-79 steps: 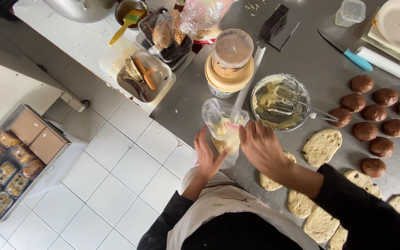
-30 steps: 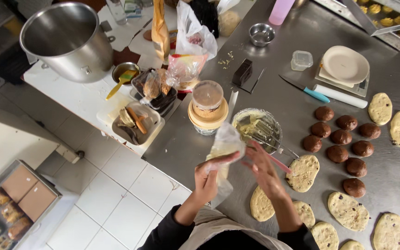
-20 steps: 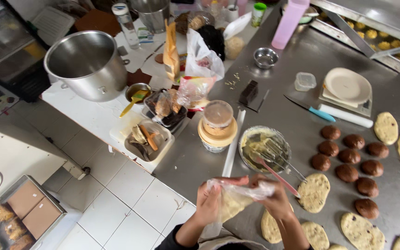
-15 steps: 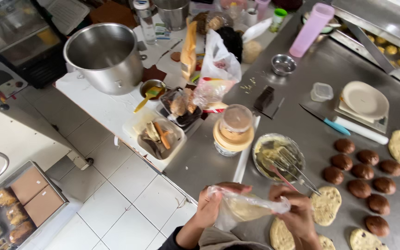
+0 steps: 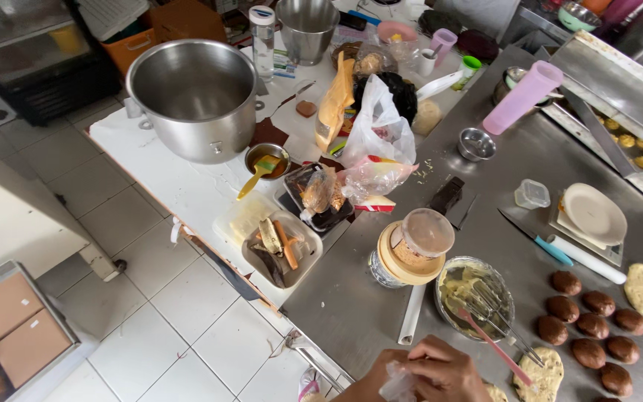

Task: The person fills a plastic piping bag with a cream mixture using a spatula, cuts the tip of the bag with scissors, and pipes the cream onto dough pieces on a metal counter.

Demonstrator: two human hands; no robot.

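A grey steel worktop fills the right of the head view, with a white table beside it carrying a large steel pot. Near the worktop's front edge stands a bowl of pale cream with a whisk and a pink-handled spatula resting in it; dark round buns lie to its right and a lidded jar to its left. At the bottom edge both hands meet over a clear plastic bag. The step in hand looks like gathering and twisting the bag's neck after filling. The right hand is curled over the top of the bag, fingers closed on the plastic; the left hand is mostly cut off by the frame, so whether it grips the bag cannot be told. The bag sits between the two hands, just in front of the bowl. A firm twist would call for holding the bag steady from below.
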